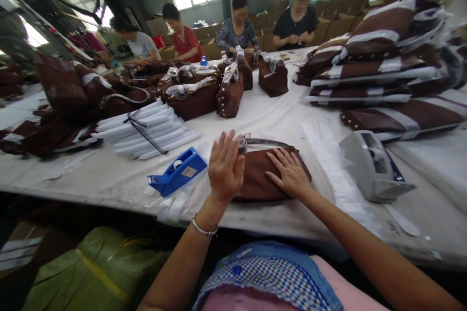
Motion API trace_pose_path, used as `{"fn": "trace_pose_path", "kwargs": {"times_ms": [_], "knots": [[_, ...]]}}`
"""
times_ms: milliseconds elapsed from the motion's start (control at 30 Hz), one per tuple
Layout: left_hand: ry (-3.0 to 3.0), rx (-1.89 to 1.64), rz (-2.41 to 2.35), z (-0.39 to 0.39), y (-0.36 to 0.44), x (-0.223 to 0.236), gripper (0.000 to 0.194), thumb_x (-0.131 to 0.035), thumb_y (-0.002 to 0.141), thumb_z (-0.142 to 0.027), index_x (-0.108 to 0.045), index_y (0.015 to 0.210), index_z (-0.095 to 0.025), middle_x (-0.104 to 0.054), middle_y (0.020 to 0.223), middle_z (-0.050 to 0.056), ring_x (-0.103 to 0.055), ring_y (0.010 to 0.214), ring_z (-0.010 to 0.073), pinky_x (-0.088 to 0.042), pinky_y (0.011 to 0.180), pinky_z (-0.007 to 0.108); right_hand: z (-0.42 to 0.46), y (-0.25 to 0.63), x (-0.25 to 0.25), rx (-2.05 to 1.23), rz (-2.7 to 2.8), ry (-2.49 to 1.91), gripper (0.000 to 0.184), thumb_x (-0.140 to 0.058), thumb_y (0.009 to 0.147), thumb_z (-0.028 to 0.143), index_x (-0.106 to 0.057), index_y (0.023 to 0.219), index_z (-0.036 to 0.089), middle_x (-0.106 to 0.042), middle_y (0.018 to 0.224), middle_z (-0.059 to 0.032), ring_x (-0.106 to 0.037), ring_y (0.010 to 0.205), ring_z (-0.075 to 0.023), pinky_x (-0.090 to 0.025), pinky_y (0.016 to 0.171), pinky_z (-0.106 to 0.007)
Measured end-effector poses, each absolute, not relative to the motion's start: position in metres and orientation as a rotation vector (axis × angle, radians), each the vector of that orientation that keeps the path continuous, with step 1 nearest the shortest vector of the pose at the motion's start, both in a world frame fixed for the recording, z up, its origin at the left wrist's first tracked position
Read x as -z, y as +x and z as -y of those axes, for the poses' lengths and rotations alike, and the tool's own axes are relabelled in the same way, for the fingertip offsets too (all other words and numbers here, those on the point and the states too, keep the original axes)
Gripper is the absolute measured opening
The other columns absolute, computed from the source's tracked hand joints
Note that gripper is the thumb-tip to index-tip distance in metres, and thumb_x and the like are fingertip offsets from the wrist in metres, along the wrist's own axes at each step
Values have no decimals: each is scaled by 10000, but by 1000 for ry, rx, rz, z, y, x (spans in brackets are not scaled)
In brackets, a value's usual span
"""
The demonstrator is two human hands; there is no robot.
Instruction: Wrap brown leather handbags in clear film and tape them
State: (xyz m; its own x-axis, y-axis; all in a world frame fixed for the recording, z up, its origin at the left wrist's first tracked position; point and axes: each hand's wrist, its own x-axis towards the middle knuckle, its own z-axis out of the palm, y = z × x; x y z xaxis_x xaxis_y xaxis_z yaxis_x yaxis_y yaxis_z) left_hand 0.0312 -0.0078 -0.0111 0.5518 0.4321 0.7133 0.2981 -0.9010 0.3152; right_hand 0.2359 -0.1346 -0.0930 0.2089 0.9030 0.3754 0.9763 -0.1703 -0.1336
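Observation:
A brown leather handbag (255, 175) lies flat on the white-covered table right in front of me, its wrapped strap (268, 142) along the far edge. My right hand (290, 172) rests on the bag's right part, palm down with fingers spread. Above the left end of the bag, my left hand (225, 167) is raised with its fingers stretched up and holds nothing; whether its lower edge touches the leather I cannot tell. A blue tape dispenser (178, 170) stands just left of that hand. Farther right is a grey tape dispenser (372, 165).
A tied bundle of white paper rolls (146, 129) lies at the left. Finished-looking brown bags (197, 97) stand mid-table, and wrapped bags (379, 68) are piled at the right. Several co-workers (235, 29) work across the table. A green sack (91, 267) sits below the near edge.

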Motion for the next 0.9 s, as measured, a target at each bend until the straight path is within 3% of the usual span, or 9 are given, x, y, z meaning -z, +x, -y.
{"fn": "trace_pose_path", "kwargs": {"times_ms": [200, 367, 533, 633, 767, 900], "knots": [[3049, -762, -636, 15, 27, 108, 565, -545, 960, -401, -408, 1497, -288, -287, 1614, 102, -242, 1498, 303, -145, 1222, 576, 144, 235, 104, 346, 1821, -1962, 556, -487, 990, 431, -413, 1502, 229, -367, 1583, -59, -243, 1489, -280, -184, 1223, -526], [3069, -736, -670, 14, 26, 106, 556, -517, 972, -364, -386, 1506, -282, -265, 1624, 97, -221, 1506, 287, -178, 1217, 570, 144, 227, 68, 312, 1775, -1901, 569, -472, 1004, 372, -336, 1542, 245, -406, 1559, -76, -314, 1463, -282, -272, 1192, -544], [3076, -755, -707, 14, 28, 101, 574, -535, 963, -342, -375, 1512, -295, -274, 1621, 89, -253, 1496, 289, -206, 1214, 562, 151, 213, 10, 584, 1511, -1825, 692, -437, 1002, 373, -106, 1600, 264, -288, 1615, -60, -213, 1490, -358, -164, 1204, -634], [3074, -756, -696, 14, 27, 103, 568, -533, 963, -341, -380, 1509, -295, -279, 1619, 83, -256, 1495, 284, -206, 1216, 557, 147, 210, 38, 579, 1624, -1887, 725, -436, 999, 379, -67, 1602, 216, -245, 1627, -92, -198, 1495, -353, -200, 1197, -619], [3057, -727, -677, 16, 28, 107, 550, -507, 975, -333, -376, 1508, -292, -300, 1612, 64, -257, 1496, 268, -207, 1219, 558, 136, 212, 102, 465, 1832, -2012, 666, -495, 990, 366, -228, 1578, 207, -247, 1627, -101, -222, 1495, -313, -271, 1190, -541], [2992, -704, -751, 22, 35, 91, 519, -473, 997, -354, -383, 1501, -268, -324, 1600, 74, -265, 1493, 271, -246, 1202, 580, 132, 216, 116, 460, 1827, -2045, 625, -499, 992, 389, -298, 1556, 209, -245, 1628, -99, -202, 1500, -312, -261, 1193, -542]]}}
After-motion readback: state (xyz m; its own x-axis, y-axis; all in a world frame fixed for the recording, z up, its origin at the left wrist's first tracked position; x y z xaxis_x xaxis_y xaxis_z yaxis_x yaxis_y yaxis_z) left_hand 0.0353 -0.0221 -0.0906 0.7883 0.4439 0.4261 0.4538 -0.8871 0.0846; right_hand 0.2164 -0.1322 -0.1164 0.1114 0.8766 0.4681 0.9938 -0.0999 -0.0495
